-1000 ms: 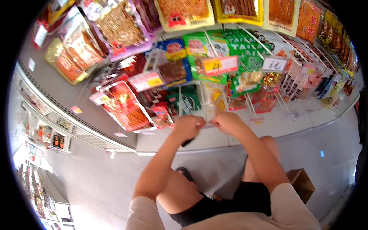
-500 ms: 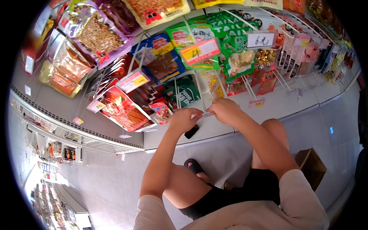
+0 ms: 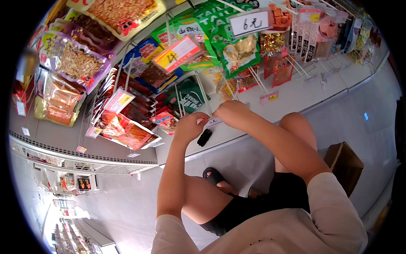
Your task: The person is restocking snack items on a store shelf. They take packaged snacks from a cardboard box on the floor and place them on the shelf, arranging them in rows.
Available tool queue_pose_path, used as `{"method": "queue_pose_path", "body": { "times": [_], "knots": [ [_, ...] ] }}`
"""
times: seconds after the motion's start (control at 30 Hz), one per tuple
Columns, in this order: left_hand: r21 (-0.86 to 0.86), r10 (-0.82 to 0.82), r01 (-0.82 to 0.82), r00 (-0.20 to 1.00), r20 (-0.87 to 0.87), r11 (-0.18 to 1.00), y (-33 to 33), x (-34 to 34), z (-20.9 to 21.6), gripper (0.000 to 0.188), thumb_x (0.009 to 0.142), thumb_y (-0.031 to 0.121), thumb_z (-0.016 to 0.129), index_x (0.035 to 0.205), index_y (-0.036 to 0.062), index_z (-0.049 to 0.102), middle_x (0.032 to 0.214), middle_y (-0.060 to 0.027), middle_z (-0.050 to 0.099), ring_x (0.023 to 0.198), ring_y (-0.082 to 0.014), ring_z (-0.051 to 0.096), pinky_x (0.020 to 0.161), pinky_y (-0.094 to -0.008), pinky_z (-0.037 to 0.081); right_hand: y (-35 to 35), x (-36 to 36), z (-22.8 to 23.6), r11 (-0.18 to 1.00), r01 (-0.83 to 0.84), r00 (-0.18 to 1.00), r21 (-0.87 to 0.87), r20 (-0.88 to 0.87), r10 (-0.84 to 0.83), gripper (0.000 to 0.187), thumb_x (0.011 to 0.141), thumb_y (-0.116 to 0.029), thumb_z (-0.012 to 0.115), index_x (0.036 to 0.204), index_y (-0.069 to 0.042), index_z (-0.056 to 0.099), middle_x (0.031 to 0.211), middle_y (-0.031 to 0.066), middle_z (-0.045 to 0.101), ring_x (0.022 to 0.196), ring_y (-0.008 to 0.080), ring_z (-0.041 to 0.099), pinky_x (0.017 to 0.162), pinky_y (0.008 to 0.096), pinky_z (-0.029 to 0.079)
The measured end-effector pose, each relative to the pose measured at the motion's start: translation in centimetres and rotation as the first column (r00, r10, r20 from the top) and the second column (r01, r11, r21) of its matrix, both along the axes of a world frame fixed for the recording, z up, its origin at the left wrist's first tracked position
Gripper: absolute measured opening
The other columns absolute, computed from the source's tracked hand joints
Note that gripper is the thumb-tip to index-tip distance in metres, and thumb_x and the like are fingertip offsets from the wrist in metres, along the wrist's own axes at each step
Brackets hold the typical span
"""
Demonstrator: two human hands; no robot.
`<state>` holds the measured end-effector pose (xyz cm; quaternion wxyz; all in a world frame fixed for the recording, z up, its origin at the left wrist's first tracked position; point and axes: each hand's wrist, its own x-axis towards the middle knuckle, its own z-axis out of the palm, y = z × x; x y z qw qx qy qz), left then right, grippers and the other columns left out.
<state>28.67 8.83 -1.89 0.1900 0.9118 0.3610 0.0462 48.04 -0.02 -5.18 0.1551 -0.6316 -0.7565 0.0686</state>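
In front of the lowest hooks, my left hand [image 3: 189,127] and my right hand [image 3: 231,113] are close together, with bent fingers. Between them is a small white price tag [image 3: 214,122]; my left fingertips pinch at its left end and my right fingers close at its other end, partly hiding it. Just behind the fingers a metal display hook [image 3: 202,94] comes forward. A green packet [image 3: 191,100] hangs behind my left hand, and a small red snack packet [image 3: 165,121] is to its left. On the shelf base below lies a small black object [image 3: 205,137].
Snack bags crowd the rack: green pouches [image 3: 237,53], a red pouch [image 3: 127,129] and purple bags [image 3: 78,61]. Tag holders such as the orange one [image 3: 177,54] jut toward me. A cardboard box [image 3: 344,167] stands on the floor to my right, beside my bent leg.
The view has shifted, so the rack's upper items sit lower and further left. My hands stay together at the tag, which shows more between the fingers now.
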Motion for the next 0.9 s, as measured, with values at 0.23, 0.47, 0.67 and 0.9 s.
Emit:
{"method": "queue_pose_path", "body": {
  "times": [0.23, 0.47, 0.67, 0.9],
  "knots": [
    [0.231, -0.021, 0.035, 0.998, -0.060, 0.972, -0.7, -0.2, 0.1, 0.019, 0.086, 0.022, 0.073, 0.104, 0.0171, 0.077, 0.098, -0.0088, 0.075, 0.087, -0.0271, 0.072, 0.075, -0.0384, 0.057, 0.2, 0.2, -0.2, 0.998, -0.020, 1.000, 0.062, 0.023, 0.018, 0.013, 0.082, -0.011, 0.064, 0.086, -0.011, 0.076, 0.088, 0.0109, 0.074, 0.088, 0.0312, 0.074, 0.073, 0.0457, 0.059],
    [0.256, -0.018, 0.017, 1.000, 0.000, 0.967, -1.0, 0.4, 0.6, 0.017, 0.083, 0.017, 0.076, 0.100, 0.0147, 0.078, 0.092, -0.0109, 0.073, 0.084, -0.0269, 0.072, 0.074, -0.0392, 0.056, 0.3, 0.6, 0.0, 0.996, -0.005, 0.996, 0.088, -0.094, 0.013, 0.016, 0.082, -0.008, 0.064, 0.088, -0.013, 0.078, 0.088, 0.0140, 0.074, 0.088, 0.0329, 0.073, 0.072, 0.0455, 0.059],
    [0.244, -0.031, 0.022, 0.999, 0.032, 0.970, -1.1, 0.9, 0.8, 0.018, 0.082, 0.015, 0.077, 0.100, 0.0132, 0.078, 0.091, -0.0125, 0.072, 0.081, -0.0282, 0.070, 0.074, -0.0382, 0.056, 0.7, 0.8, 0.2, 0.999, -0.030, 0.998, 0.042, -0.061, 0.032, 0.018, 0.080, -0.007, 0.066, 0.091, -0.014, 0.078, 0.092, 0.0152, 0.074, 0.090, 0.0341, 0.073, 0.073, 0.0468, 0.059],
    [0.235, -0.009, 0.010, 1.000, -0.007, 0.972, -1.1, 0.7, 0.1, 0.015, 0.085, 0.017, 0.072, 0.099, 0.0173, 0.079, 0.090, -0.0129, 0.070, 0.087, -0.0313, 0.068, 0.076, -0.0422, 0.054, -0.7, 1.5, 3.4, 0.989, -0.009, 0.989, -0.146, -0.150, -0.013, 0.024, 0.087, -0.019, 0.070, 0.111, -0.014, 0.073, 0.104, 0.0132, 0.073, 0.099, 0.0322, 0.070, 0.082, 0.0457, 0.056]
  ]
}}
